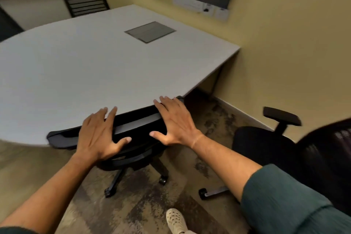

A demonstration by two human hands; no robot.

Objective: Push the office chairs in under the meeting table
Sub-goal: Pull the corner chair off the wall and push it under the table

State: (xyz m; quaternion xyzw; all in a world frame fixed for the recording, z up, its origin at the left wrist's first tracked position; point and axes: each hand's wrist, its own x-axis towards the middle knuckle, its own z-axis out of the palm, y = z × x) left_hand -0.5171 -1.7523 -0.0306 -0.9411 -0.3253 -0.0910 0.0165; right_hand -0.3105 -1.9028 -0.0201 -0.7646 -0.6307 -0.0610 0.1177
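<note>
In the head view, the large pale grey meeting table with a rounded near edge (pixel 76 66) fills the middle of the room and serves as the reference for everything else. Tucked against its near edge is a black mesh-backed office chair on castors (pixel 136 129); its seat is hidden beneath the tabletop and the top of its backrest touches or sits just under the edge. The left hand (pixel 96 137) lies flat on the backrest top, fingers spread wide and reaching onto the tabletop, thumb out. The right hand (pixel 174 125) rests the same way further along the backrest, palm down, fingers splayed, gripping nothing. This chair looks fully pushed in.

To the right of the table, well apart from it, a second black office chair with a padded armrest (pixel 284 144) stands out on the patterned carpet, seat facing open floor; it is not yet under the table. At the far side of the table a black slat-backed chair (pixel 85 1) stands close to the edge, seemingly in place. So one chair appears done and at least one is left.
</note>
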